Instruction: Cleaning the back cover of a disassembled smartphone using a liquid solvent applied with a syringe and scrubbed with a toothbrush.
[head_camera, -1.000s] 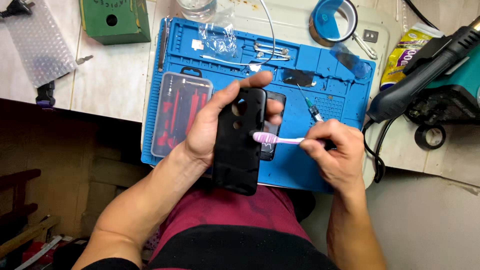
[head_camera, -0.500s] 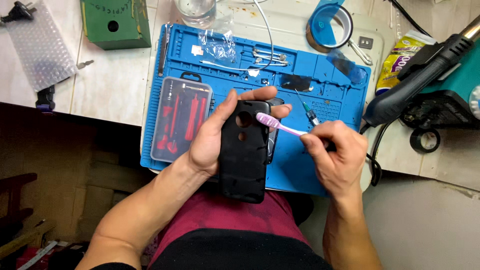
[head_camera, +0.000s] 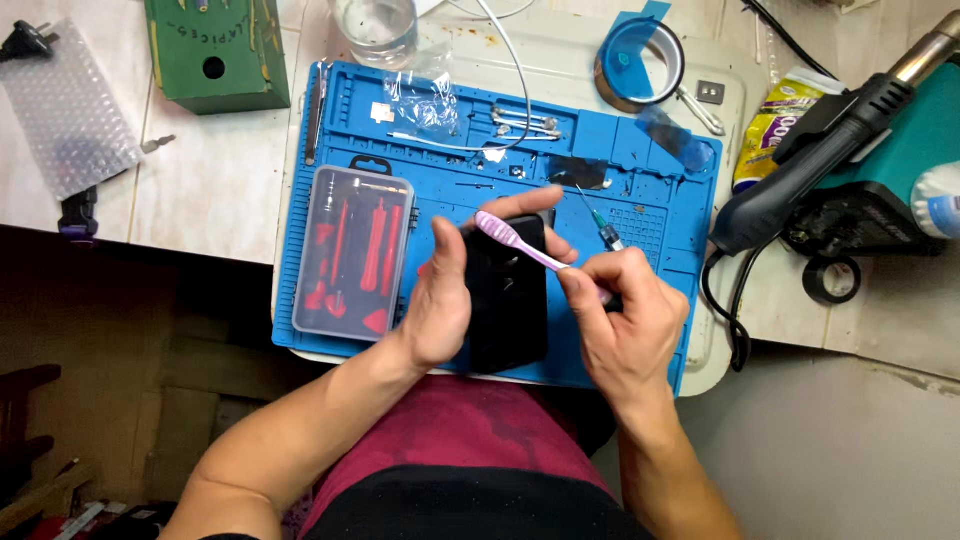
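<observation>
Blue mat (head_camera: 660, 180), tool case (head_camera: 352, 252), syringe (head_camera: 602, 228)

A pale tiled desk (head_camera: 215, 185) is seen from above. A blue rubber work mat (head_camera: 655, 225) is laid across its middle, reaching the near edge. To the left, a green wooden block with a round hole (head_camera: 215, 45) and a sheet of clear bubble wrap (head_camera: 65, 115) are placed on the tiles. Behind the mat, a clear glass (head_camera: 375, 30) and a roll of blue tape (head_camera: 635, 65) are set. At the right, a black hot-air gun (head_camera: 800, 170) and a small black tape ring (head_camera: 830, 280) are found.
</observation>
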